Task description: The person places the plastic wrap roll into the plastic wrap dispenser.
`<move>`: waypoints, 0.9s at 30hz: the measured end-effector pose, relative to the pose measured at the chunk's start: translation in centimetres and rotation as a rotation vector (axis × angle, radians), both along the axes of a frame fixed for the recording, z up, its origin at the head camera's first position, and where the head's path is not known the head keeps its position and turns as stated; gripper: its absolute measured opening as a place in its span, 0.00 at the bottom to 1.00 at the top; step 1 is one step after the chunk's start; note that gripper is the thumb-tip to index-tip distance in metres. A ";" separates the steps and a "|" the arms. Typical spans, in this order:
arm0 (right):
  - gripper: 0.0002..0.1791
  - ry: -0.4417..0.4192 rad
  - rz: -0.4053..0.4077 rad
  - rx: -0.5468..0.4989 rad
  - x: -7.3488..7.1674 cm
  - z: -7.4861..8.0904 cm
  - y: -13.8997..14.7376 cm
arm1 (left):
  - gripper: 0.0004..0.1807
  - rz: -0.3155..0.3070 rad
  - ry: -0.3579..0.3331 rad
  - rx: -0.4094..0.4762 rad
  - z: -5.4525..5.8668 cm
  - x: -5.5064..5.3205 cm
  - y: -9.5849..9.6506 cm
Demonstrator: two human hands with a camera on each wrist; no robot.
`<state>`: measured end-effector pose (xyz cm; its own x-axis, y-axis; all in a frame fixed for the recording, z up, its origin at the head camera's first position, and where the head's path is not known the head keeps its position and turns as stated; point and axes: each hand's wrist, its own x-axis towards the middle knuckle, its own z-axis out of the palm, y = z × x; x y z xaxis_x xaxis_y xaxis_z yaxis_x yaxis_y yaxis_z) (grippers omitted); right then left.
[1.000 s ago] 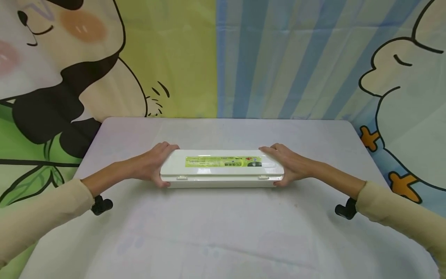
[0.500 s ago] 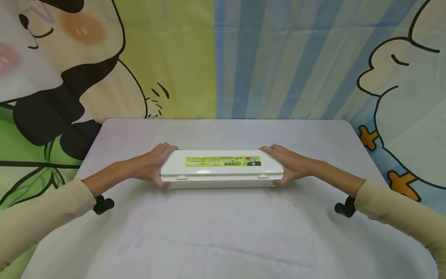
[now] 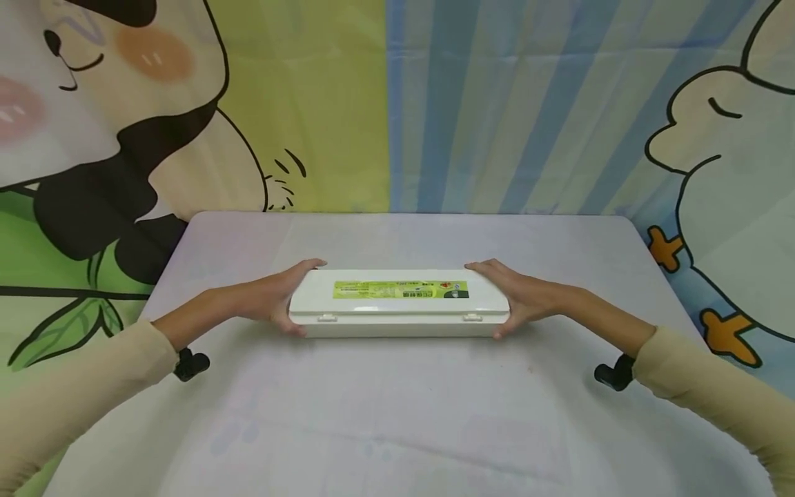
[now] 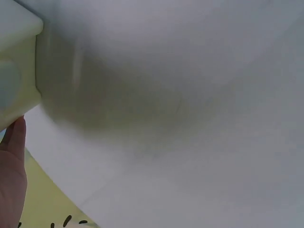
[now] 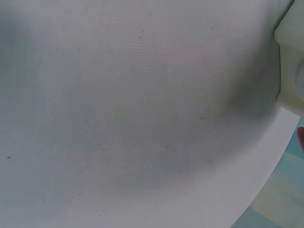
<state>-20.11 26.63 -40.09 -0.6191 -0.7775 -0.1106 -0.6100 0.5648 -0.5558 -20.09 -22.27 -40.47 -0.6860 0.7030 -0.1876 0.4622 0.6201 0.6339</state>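
A long white plastic box lies on the white table, its lid closed. Two small latches run along the front, and a yellow-green label is on top. At the box's left end is my left hand, fingers stretched along the back corner and thumb at the front. My right hand spans the right end in the same way, with straight fingers. In the left wrist view, straight fingers reach the box's lower edge. Only a fingertip shows in the right wrist view, just off the box.
The white table has faint stains and a crease. Behind it hangs a printed cloth with cartoon animals and blue stripes. Black devices are strapped at both wrists.
The box stays in place on the table. Fingers of both hands have straightened and loosened at its ends, most visibly on the left. The view has shifted slightly.
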 end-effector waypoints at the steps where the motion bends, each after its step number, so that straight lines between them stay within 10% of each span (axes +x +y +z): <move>1: 0.69 0.016 -0.008 0.006 0.1 -0.1 0.0 | 0.70 0.011 -0.004 0.016 -0.3 0.1 -0.1; 10: 0.72 0.247 -0.044 0.104 1.3 -0.3 -0.2 | 0.74 0.086 0.073 0.012 -1.3 1.9 -1.6; 16: 0.60 0.222 -0.143 0.079 1.7 0.7 0.3 | 0.48 0.211 0.019 -0.025 -0.3 2.2 -3.4; 23: 0.46 0.498 -0.409 0.039 0.2 2.3 1.3 | 0.45 0.501 0.334 -0.270 1.5 0.5 -4.6; 27: 0.49 0.484 -0.584 0.128 -0.6 2.8 1.6 | 0.52 0.579 0.406 -0.398 1.6 0.0 -4.9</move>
